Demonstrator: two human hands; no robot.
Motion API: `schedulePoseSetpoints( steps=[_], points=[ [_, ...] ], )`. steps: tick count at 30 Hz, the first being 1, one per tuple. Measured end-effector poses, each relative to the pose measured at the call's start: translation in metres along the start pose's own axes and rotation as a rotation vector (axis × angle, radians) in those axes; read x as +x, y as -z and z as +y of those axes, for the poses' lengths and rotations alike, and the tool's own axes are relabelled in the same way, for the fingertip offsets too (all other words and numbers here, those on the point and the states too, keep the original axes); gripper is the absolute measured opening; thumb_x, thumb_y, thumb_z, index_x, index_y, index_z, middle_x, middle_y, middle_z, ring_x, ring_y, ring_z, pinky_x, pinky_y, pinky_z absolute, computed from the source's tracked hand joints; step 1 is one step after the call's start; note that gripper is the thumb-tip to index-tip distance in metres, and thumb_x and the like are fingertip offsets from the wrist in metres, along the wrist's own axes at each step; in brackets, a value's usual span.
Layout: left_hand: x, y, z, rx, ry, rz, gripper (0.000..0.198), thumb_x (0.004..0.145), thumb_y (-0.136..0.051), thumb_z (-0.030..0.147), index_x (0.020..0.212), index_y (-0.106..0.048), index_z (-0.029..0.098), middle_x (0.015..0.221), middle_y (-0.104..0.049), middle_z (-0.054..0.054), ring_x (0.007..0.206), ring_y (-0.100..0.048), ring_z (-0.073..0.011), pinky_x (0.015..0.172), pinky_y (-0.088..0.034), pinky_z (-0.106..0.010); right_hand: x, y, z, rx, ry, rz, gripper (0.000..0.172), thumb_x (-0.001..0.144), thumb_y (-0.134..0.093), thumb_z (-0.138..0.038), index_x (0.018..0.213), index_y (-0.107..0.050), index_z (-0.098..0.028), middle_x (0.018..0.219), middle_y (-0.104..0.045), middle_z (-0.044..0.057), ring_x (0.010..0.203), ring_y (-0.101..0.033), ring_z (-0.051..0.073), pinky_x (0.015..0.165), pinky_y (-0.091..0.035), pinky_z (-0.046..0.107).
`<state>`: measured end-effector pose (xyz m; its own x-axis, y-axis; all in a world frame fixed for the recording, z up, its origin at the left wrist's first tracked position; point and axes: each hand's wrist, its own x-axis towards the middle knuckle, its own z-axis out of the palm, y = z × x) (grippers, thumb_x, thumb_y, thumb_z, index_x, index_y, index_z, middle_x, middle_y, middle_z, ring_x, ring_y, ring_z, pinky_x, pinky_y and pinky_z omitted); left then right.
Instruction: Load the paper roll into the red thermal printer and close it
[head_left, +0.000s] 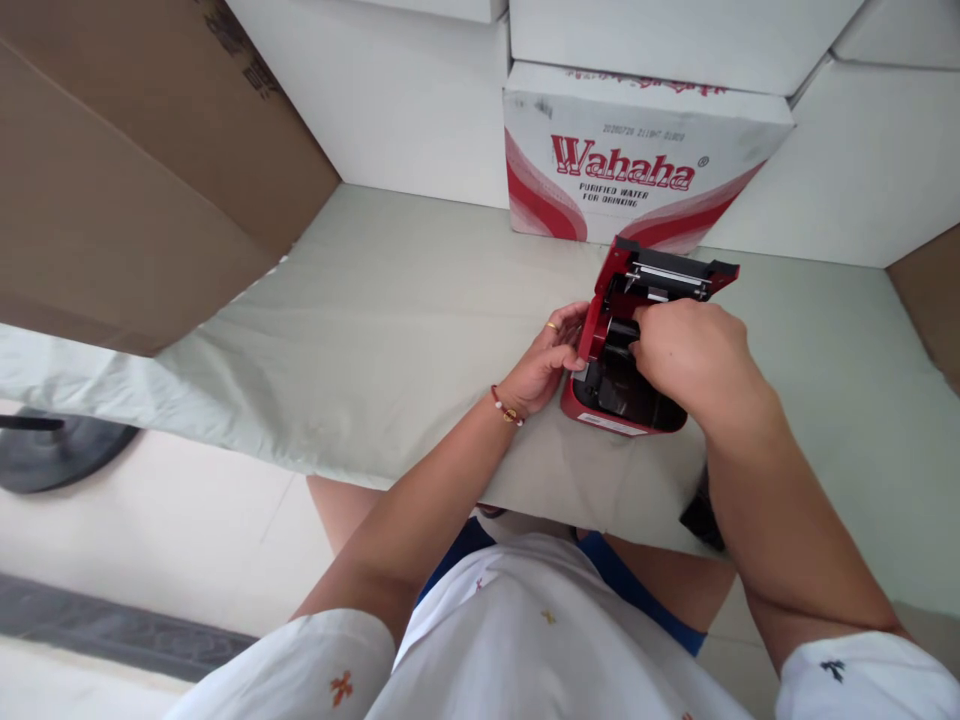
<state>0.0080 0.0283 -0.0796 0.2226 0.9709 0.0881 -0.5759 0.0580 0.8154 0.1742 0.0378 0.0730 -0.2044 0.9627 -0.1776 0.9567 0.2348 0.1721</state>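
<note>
A red and black label printer (626, 420) sits on the cloth-covered table with its hinged lid (667, 270) raised. My left hand (546, 362) grips its left side, thumb over the near edge and fingers along the outer wall. Reaching into the open housing from the right, my right hand (697, 355) has its fingers curled and mostly hidden. A dark cylindrical part (622, 334) lies right beside those fingertips; whether they hold it does not show. Glossy black material lines the compartment below.
Behind the printer stands a white and red Wahaha water carton (637, 165), against stacked white boxes (420, 100). A brown carton (150, 190) occupies the table's left end. Some black object (703, 515) lies by the front edge, partly behind my right forearm.
</note>
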Motion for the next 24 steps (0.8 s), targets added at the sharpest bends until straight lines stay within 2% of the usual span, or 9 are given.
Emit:
schedulePoseSetpoints(
  steps=[7,11,14,17,19,21,24],
  points=[
    [-0.001,-0.005,0.003,0.002,0.017,0.009,0.075,0.063,-0.082,0.027,0.136,-0.066,0.031,0.163,-0.063,-0.004,0.164,-0.046,-0.0335,0.138,-0.031,-0.052,0.015,-0.012,-0.008,0.004,-0.003,-0.041,0.031,0.097,-0.062,-0.015,0.118,-0.085,-0.014,0.112,-0.084,0.024,0.105,-0.081,0.041,0.080,-0.059,0.046],
    [-0.002,-0.007,0.005,0.030,0.010,0.008,0.074,0.064,-0.081,0.029,0.136,-0.064,0.031,0.164,-0.062,-0.004,0.164,-0.046,-0.0338,0.138,-0.031,-0.052,0.008,-0.013,-0.003,0.049,-0.009,-0.007,0.039,0.097,-0.069,-0.026,0.134,-0.078,-0.016,0.109,-0.084,0.022,0.095,-0.080,0.040,0.073,-0.056,0.044],
    [-0.003,-0.008,0.006,0.047,0.007,0.013,0.074,0.065,-0.080,0.029,0.137,-0.063,0.031,0.163,-0.062,-0.005,0.164,-0.045,-0.0334,0.138,-0.031,-0.052,-0.019,-0.018,0.012,0.220,0.094,0.150,0.041,0.102,-0.066,-0.032,0.140,-0.075,-0.021,0.101,-0.085,0.014,0.087,-0.078,0.035,0.074,-0.056,0.045],
    [-0.003,-0.008,0.005,0.043,0.000,0.008,0.074,0.065,-0.081,0.029,0.137,-0.062,0.031,0.163,-0.061,-0.005,0.164,-0.044,-0.0334,0.138,-0.030,-0.052,-0.058,-0.033,0.028,0.482,0.356,0.430,0.024,0.109,-0.063,-0.030,0.125,-0.080,-0.024,0.106,-0.084,0.009,0.095,-0.076,0.029,0.085,-0.060,0.043],
    [-0.003,-0.009,0.004,0.043,-0.008,0.008,0.074,0.066,-0.082,0.030,0.137,-0.061,0.031,0.164,-0.061,-0.005,0.164,-0.044,-0.0337,0.138,-0.031,-0.052,-0.082,-0.048,0.035,0.552,0.481,0.556,0.018,0.109,-0.067,-0.027,0.120,-0.080,-0.023,0.115,-0.083,0.009,0.105,-0.074,0.027,0.092,-0.061,0.043],
    [-0.006,-0.012,0.003,0.069,-0.026,0.020,0.073,0.070,-0.081,0.033,0.139,-0.060,0.030,0.165,-0.059,-0.006,0.164,-0.044,-0.0346,0.137,-0.032,-0.052,-0.099,-0.062,0.038,0.547,0.528,0.609,0.020,0.107,-0.071,-0.021,0.126,-0.079,-0.022,0.128,-0.081,0.012,0.115,-0.072,0.029,0.098,-0.061,0.046],
    [-0.015,-0.016,0.004,0.162,-0.109,0.028,0.073,0.080,-0.081,0.043,0.148,-0.056,0.032,0.172,-0.052,-0.006,0.168,-0.038,-0.0355,0.140,-0.030,-0.053,-0.107,-0.080,0.036,0.545,0.535,0.646,0.036,0.105,-0.073,-0.015,0.140,-0.075,-0.022,0.143,-0.078,0.015,0.132,-0.069,0.034,0.110,-0.060,0.054]
  ],
)
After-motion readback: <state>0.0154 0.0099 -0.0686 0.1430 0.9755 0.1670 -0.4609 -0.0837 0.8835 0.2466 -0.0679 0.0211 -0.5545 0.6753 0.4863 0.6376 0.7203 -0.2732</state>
